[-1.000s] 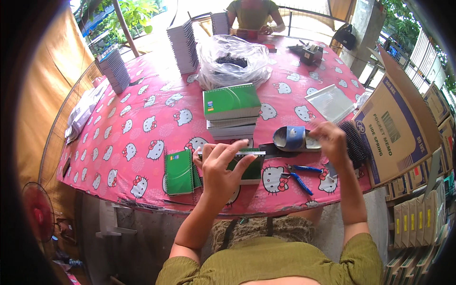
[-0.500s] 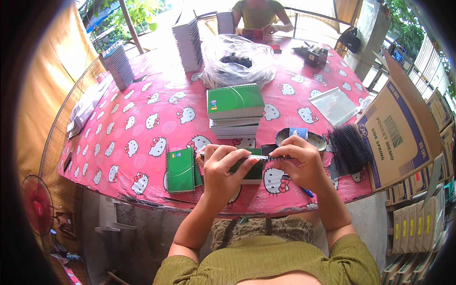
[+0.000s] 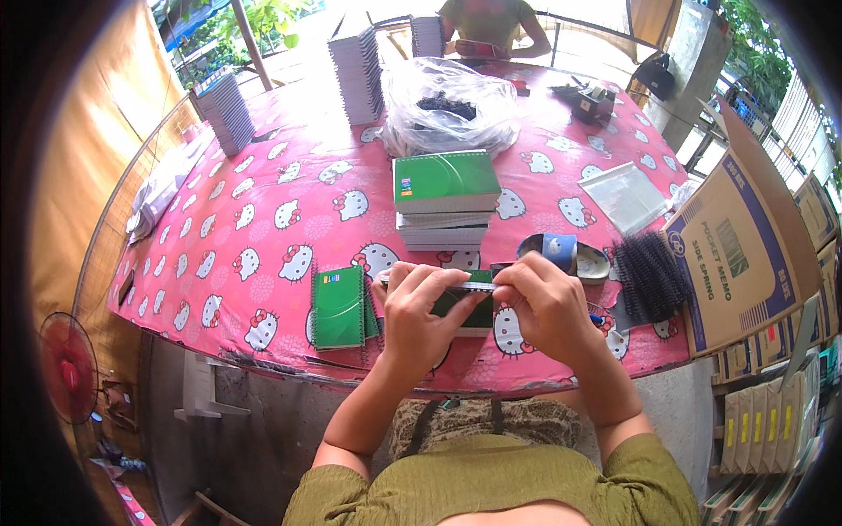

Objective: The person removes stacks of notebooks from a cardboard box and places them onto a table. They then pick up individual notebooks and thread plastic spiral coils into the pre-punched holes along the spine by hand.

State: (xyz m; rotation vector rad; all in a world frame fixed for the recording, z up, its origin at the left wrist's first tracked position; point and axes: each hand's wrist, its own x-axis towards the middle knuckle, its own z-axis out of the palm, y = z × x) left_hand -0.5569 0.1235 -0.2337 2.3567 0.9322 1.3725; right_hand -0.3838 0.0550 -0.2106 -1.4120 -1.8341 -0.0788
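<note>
Since a second ago, our right hand (image 3: pixel 545 302) has come in from the blue tape roll at the right and now meets our left hand (image 3: pixel 419 307) over the near edge of the desk (image 3: pixel 263 228), which wears a pink cloth printed with white cats. Both hands clench on a small green-covered notepad with a pale strip along its top edge (image 3: pixel 469 296), left fingers wrapped over the cover, right fingertips pinching the strip end. We judge the pad light and fairly stiff as a block, its thin cover liable to crease, so it is best taken by the bound top edge and the two short sides. Just left of our hands lies a green spiral notepad flat on the cloth (image 3: pixel 338 307). Right of them sit the blue tape roll in a dark dish (image 3: pixel 561 252) and a bundle of black spiral bindings (image 3: pixel 647 279), beside a brown cardboard box (image 3: pixel 732 254). Farther out stands a stack of green-topped notepads (image 3: pixel 445 200), then a clear plastic bag of dark pieces (image 3: pixel 447 118), and across the desk another person's torso (image 3: pixel 491 22).
</note>
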